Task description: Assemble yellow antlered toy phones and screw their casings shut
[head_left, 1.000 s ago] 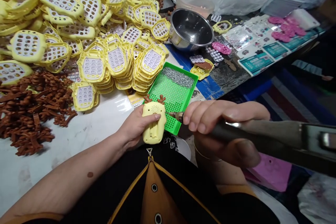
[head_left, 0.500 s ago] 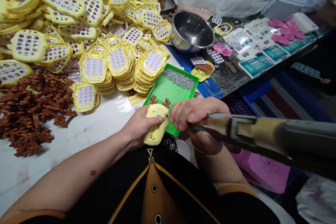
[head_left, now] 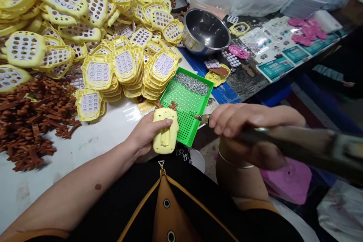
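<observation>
My left hand is closed around a yellow toy phone with brown antlers at its top. The phone's back faces up, showing a battery slot and screw holes, and my thumb lies across it. In my closed right hand is a power screwdriver, its body running off to the right and blurred near me. The driver's bit points left over a green perforated tray, apart from the phone. Small metal screws are heaped at the tray's far end.
Stacks of yellow shells with grey keypads stand left of the tray. Behind them is a large pile of yellow shells. Brown antler pieces lie at left. A steel bowl and pink parts are farther right.
The screwdriver has pulled away from the phone's upper right edge and moved right with my right hand. The phone has shifted slightly left and its back now shows more fully.
</observation>
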Tool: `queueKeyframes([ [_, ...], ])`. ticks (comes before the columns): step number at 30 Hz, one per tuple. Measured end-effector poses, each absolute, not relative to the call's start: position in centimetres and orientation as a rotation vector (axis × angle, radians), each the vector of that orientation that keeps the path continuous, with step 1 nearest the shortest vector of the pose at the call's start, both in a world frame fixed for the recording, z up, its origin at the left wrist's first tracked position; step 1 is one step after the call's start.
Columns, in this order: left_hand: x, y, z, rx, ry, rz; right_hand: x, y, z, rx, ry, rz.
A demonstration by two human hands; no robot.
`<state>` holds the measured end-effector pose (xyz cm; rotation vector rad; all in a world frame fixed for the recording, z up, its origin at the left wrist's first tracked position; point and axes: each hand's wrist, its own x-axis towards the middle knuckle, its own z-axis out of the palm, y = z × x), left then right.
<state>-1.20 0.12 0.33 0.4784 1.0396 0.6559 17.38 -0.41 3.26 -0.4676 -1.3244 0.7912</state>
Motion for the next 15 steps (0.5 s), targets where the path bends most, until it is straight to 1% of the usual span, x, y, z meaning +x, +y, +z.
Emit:
queueKeyframes([
  [4,-1.5,0.1,0.3,0.434,0.990,0.724,18.9,1.6,-0.1,-0.558,-1.302,0.726],
  [7,-1.5,0.0,0.3,0.429,0.999,0.790,19.3,2.6,-1.9,-0.547,-1.277,0.699],
  [15,-2.1,-0.2,1.0,0.408,0.939,0.683,19.1,2.9,-3.0,-0.625,-1.237,0.732],
])
